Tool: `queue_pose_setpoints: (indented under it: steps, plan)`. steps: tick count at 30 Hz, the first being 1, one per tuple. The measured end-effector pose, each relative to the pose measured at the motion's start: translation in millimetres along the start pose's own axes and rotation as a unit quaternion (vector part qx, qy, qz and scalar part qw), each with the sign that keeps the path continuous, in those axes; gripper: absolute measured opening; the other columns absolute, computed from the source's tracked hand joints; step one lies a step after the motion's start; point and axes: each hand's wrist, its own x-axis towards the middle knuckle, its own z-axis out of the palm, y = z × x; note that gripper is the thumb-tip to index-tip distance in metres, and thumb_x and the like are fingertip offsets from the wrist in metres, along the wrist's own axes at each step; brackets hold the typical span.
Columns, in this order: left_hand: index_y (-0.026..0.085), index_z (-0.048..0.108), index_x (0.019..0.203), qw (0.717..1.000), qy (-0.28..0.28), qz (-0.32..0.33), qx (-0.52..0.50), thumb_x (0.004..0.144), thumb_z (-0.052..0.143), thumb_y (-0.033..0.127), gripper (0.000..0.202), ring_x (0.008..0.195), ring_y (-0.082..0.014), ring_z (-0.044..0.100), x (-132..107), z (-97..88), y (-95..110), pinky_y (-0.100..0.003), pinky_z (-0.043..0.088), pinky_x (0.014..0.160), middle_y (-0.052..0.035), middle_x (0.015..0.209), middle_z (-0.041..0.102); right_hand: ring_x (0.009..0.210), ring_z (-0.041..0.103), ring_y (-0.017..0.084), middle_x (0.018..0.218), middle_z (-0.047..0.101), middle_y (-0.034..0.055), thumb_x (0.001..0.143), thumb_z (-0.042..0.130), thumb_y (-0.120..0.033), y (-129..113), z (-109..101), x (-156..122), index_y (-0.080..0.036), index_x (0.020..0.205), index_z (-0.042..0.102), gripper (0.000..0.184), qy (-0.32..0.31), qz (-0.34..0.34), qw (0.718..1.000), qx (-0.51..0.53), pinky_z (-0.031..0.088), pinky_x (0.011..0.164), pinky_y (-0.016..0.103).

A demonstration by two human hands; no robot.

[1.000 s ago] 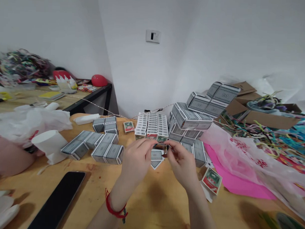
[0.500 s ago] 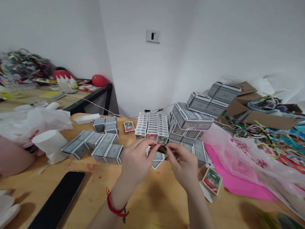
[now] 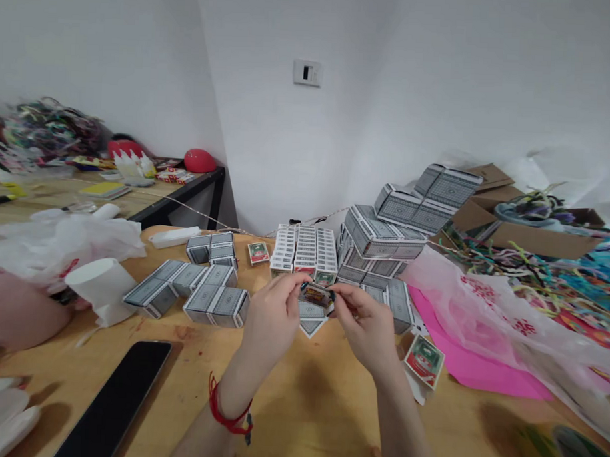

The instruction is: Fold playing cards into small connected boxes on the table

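Low over the table's middle, my left hand (image 3: 272, 315) and my right hand (image 3: 366, 324) pinch opposite ends of a small playing card (image 3: 317, 295). Its visible side carries a coloured picture, and its ends are hidden by my fingertips. Just below the card, grey-patterned card pieces (image 3: 312, 320) lie on the wood. Behind my hands, small card boxes (image 3: 305, 245) stand in rows, white edges up. Grey-patterned box blocks (image 3: 385, 232) are stacked to the right, and more blocks (image 3: 207, 300) sit to the left. A red cord bracelet circles my left wrist.
A black phone (image 3: 116, 402) lies front left, near a white paper roll (image 3: 103, 289). Red-green card boxes rest at right (image 3: 424, 361) and back left (image 3: 258, 253). Pink sheets (image 3: 473, 354) and a carton (image 3: 539, 238) with tangled cords fill the right. The wall (image 3: 297, 155) stands behind.
The card between my fingers has turned so that its coloured picture shows more. My left fingers have shifted slightly left, farther from the right ones.
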Motion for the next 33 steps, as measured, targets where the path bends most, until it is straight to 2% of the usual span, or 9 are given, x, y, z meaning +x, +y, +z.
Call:
queue_pose_setpoints:
  steps: [5,8,14,17,20,22,24,29,33]
  plan:
    - [0.020,0.062,0.084,1.000,-0.002,-0.005,-0.004,0.079,0.051,0.019,0.011,0.078,-0.0151,0.064,-0.9,4.7,3.6,-0.027,0.049,0.073,-0.0006,0.083,0.069,0.060,0.062,0.014,0.071,0.066,0.0017,0.076,0.056,-0.029,-1.6,5.7,1.0,-0.020,0.080,0.061,0.012,0.045,0.012,0.999,0.000,0.051,0.055,0.024]
    - [0.021,0.063,0.085,1.000,-0.004,-0.017,-0.006,0.079,0.052,0.020,0.012,0.078,-0.0157,0.064,-0.3,4.9,1.2,-0.028,0.050,0.074,-0.0011,0.084,0.069,0.058,0.061,0.013,0.072,0.067,0.0023,0.076,0.055,-0.029,-0.4,8.3,0.9,-0.019,0.082,0.061,0.013,0.043,0.024,0.999,0.003,0.051,0.056,0.024]
    - [0.022,0.056,0.112,0.993,-0.007,-0.063,-0.100,0.080,0.048,0.015,0.033,0.083,-0.0140,0.065,2.0,4.1,-2.6,-0.025,0.052,0.077,-0.0023,0.099,0.069,0.057,0.061,0.013,0.073,0.068,0.0036,0.075,0.057,-0.030,1.6,8.8,2.9,-0.018,0.085,0.060,0.016,0.033,0.094,0.985,0.141,0.051,0.054,0.025]
    - [0.021,0.060,0.108,0.990,-0.018,-0.072,-0.122,0.079,0.050,0.018,0.030,0.079,-0.0147,0.066,2.1,6.6,-4.3,-0.024,0.055,0.068,-0.0034,0.098,0.069,0.052,0.060,0.013,0.069,0.068,0.0028,0.072,0.061,-0.034,-2.0,7.4,4.7,-0.017,0.084,0.061,0.021,0.043,0.128,0.972,0.192,0.052,0.050,0.026]
    - [0.020,0.064,0.102,0.989,-0.009,-0.074,-0.126,0.080,0.050,0.019,0.027,0.078,-0.0151,0.065,2.7,7.7,-7.3,-0.022,0.055,0.061,-0.0048,0.096,0.069,0.055,0.061,0.014,0.068,0.068,0.0025,0.066,0.068,-0.036,-5.7,5.0,6.1,-0.016,0.088,0.063,0.029,-0.004,0.153,0.957,0.248,0.054,0.052,0.029]
    - [0.020,0.065,0.102,0.988,-0.001,-0.072,-0.136,0.080,0.049,0.019,0.027,0.079,-0.0150,0.065,3.4,7.0,-8.8,-0.022,0.054,0.062,-0.0054,0.096,0.069,0.062,0.064,0.016,0.074,0.069,0.0032,0.061,0.073,-0.034,-6.7,4.1,6.4,-0.017,0.091,0.064,0.036,-0.048,0.169,0.942,0.286,0.056,0.057,0.031]
    - [0.020,0.065,0.101,0.987,0.001,-0.068,-0.148,0.080,0.049,0.018,0.027,0.081,-0.0153,0.064,3.8,6.2,-8.8,-0.023,0.054,0.065,-0.0055,0.097,0.068,0.067,0.064,0.017,0.078,0.070,0.0038,0.059,0.074,-0.034,-6.2,4.6,6.5,-0.017,0.091,0.066,0.038,-0.065,0.186,0.933,0.302,0.056,0.057,0.031]
    - [0.022,0.066,0.097,0.987,-0.005,-0.055,-0.150,0.079,0.051,0.017,0.024,0.085,-0.0150,0.063,1.5,10.4,-2.1,-0.024,0.052,0.070,-0.0042,0.096,0.068,0.048,0.059,0.013,0.070,0.069,0.0035,0.062,0.072,-0.037,-1.5,9.0,6.0,-0.015,0.078,0.067,0.028,-0.011,0.196,0.942,0.273,0.052,0.044,0.026]
    - [0.020,0.057,0.106,0.980,-0.007,-0.144,-0.139,0.075,0.058,0.025,0.031,0.063,-0.0127,0.062,-1.8,18.0,4.3,-0.023,0.051,0.055,-0.0034,0.087,0.068,0.047,0.058,0.012,0.065,0.066,0.0016,0.066,0.069,-0.037,-2.6,13.2,4.7,-0.015,0.078,0.064,0.025,0.078,0.183,0.943,0.269,0.051,0.044,0.025]
